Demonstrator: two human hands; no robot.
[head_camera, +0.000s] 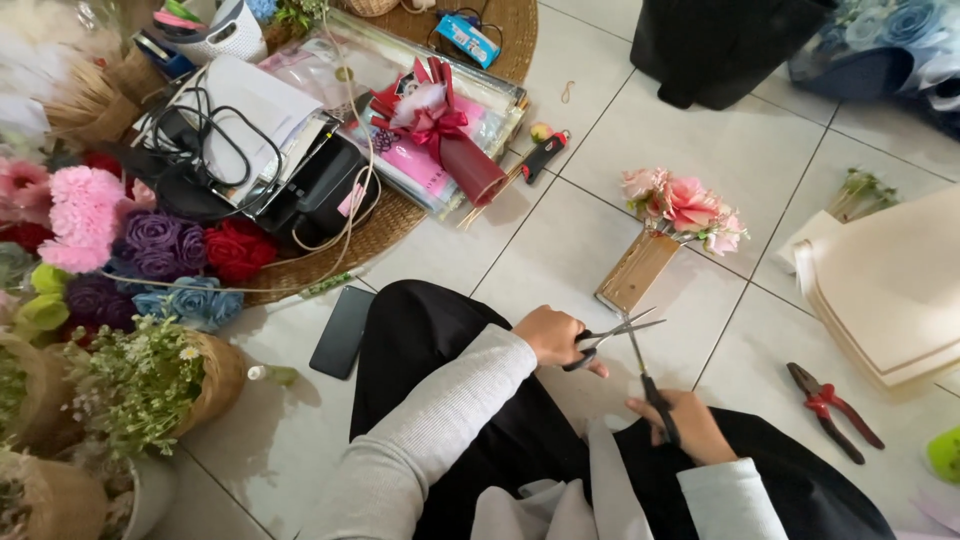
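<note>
We are seeing shiny metal blades on the scissors (610, 335), a dark matt stem (655, 395), red plastic handles on the pliers (832, 408), glossy pale floor tiles (740, 150), a rough woven mat (385, 225) and matt cream paper sheets (890, 290).

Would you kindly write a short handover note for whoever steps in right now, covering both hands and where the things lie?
Left hand: grip closed on the scissors, blades open and meeting a thin stem.
Right hand: grip closed on the thin dark stem, holding it upright between the blades.
Nearby: a small pink flower bouquet in brown wrap lies on the tiled floor just beyond the hands; red-handled pliers lie to the right, beside a stack of cream sheets.
Done: the stem sits in the blades.
Left: the cut is not visibly through yet.
</note>
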